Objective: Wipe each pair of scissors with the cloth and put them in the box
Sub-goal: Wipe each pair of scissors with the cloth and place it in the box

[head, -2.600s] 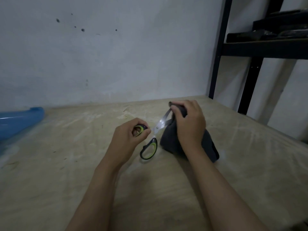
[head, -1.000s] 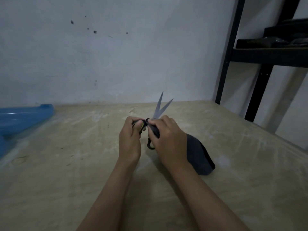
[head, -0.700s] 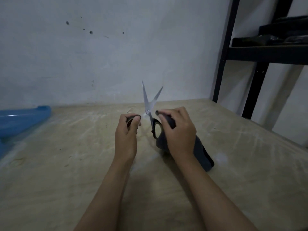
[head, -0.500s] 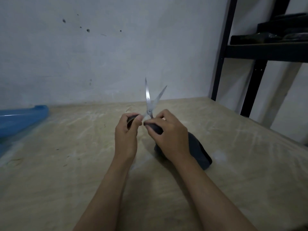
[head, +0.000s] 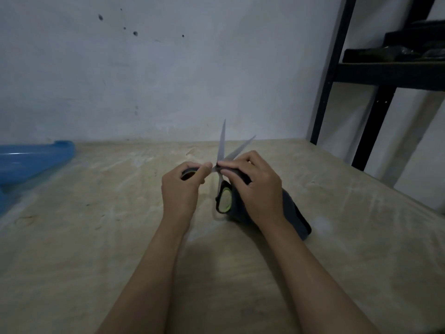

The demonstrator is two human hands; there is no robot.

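Two bare hands meet above the middle of a pale, scuffed wooden table (head: 337,273), the largest thing in sight, which runs back to a grey wall (head: 168,68). Right of the fingers and well apart from them stands a black metal shelf frame (head: 337,68) with dark items on its shelf, too dim to make out. Far off to the left of the fingers, at the table's edge, lies a blue plastic box (head: 31,160), only partly in view.

Under the right hand (head: 257,186) and trailing back beneath its wrist lies a dark grey cloth (head: 293,213), bunched, with its far end gathered up into that hand. The fingers of the right hand are curled and pressed together, pinching the cloth round the pair of scissors (head: 222,165) right at the pivot, where the two blades cross.

The scissors are held up with their blades parted in a narrow V, rising above the fingertips of both hands and pointing toward the wall. One black and yellow-green handle loop hangs down just beside the right hand's fingers, on their left. The left hand (head: 180,189) has its fingers and thumb curled tight round the other handle loop, which shows only as a dark ring at the fingertips.
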